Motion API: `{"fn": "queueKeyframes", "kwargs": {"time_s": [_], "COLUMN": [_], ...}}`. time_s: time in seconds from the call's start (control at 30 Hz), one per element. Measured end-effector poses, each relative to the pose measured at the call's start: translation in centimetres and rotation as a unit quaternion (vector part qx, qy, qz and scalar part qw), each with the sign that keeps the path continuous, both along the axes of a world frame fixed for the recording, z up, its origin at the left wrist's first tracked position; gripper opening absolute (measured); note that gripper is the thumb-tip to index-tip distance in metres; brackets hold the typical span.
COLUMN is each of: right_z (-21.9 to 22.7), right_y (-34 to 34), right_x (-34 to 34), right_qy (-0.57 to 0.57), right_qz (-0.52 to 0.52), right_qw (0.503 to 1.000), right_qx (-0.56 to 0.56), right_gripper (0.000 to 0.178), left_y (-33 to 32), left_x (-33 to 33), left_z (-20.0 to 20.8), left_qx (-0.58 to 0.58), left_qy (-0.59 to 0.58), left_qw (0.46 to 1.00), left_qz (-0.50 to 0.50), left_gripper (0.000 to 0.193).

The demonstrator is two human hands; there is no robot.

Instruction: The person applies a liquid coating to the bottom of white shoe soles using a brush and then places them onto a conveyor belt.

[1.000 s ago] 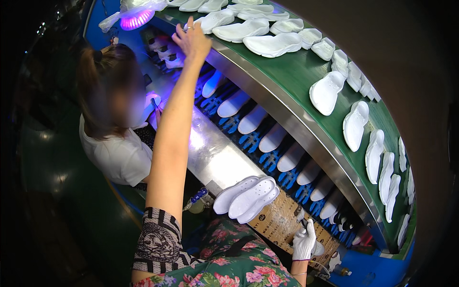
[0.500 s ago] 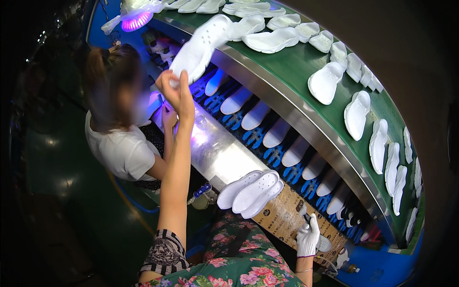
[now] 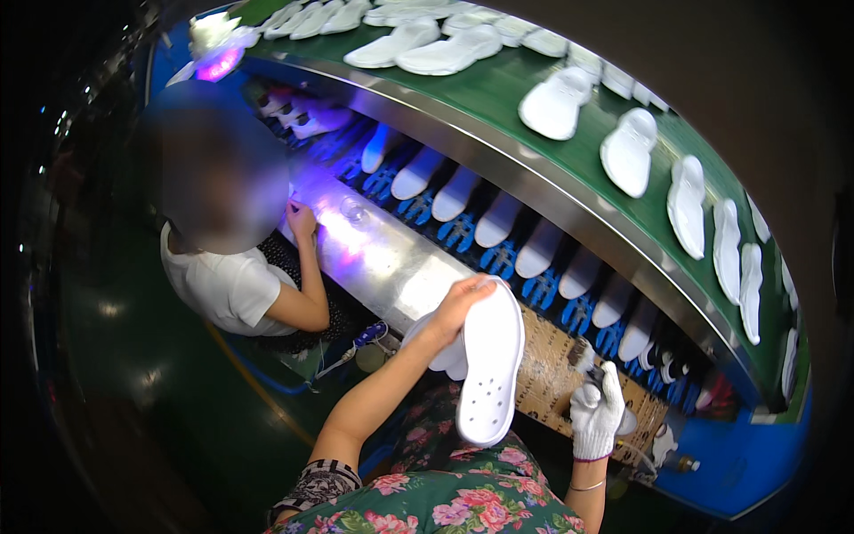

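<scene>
My bare left hand (image 3: 455,313) grips a white shoe sole (image 3: 492,360) by its upper end, thumb on the face. The sole hangs over the work ledge, its end with small holes toward me. Partly hidden behind it and my hand, more white soles (image 3: 447,358) lie on the ledge. My right hand (image 3: 596,416), in a white knit glove, is closed around a small brush (image 3: 582,354) with pale bristles. It is over the brown printed covering (image 3: 544,356) of the ledge, beside a small round container (image 3: 627,422) partly hidden by the glove.
A bare metal ledge (image 3: 391,267) runs to the far left, where a co-worker (image 3: 231,285) in a white top sits. Beyond it stand blue holders (image 3: 458,233) with upright pale soles (image 3: 455,194). Above, a green conveyor (image 3: 569,169) with a metal edge carries several white soles.
My left hand has brought the sole down from beside the conveyor to above the ledge, turning it so its holed end points toward me. My right hand has shifted slightly, still holding the brush.
</scene>
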State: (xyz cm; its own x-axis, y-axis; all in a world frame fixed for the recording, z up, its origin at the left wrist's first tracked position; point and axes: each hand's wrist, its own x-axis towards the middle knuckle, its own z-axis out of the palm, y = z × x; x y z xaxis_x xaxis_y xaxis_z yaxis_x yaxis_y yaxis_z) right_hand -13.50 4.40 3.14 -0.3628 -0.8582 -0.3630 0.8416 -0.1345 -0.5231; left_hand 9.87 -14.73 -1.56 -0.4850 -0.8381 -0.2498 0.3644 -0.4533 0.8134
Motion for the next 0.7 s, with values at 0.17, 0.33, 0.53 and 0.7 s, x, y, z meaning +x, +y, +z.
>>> {"fn": "queueKeyframes", "kwargs": {"time_s": [0.17, 0.33, 0.53, 0.7], "right_z": [1.8, 3.2, 5.1, 5.4], "right_y": [-0.8, -1.1, -1.5, -2.1], "right_x": [1.4, 2.1, 2.6, 3.1], "right_qy": [0.05, 0.147, 0.245, 0.302], "right_qz": [-0.009, -0.001, 0.045, 0.032], "right_qw": [0.999, 0.989, 0.968, 0.953], "right_qx": [0.02, 0.018, 0.009, -0.01], "right_gripper": [0.02, 0.016, 0.016, 0.016], "left_y": [6.7, 13.6, 14.3, 12.4], "left_x": [-3.8, -4.4, -4.2, -5.2], "left_z": [-3.3, -2.1, -0.3, 1.9], "left_qx": [0.156, 0.283, 0.333, 0.325], "left_qy": [0.001, 0.201, 0.346, 0.274], "left_qw": [0.972, 0.911, 0.835, 0.888], "left_qz": [-0.177, -0.223, -0.267, -0.174], "left_gripper": [0.036, 0.074, 0.093, 0.098]}}
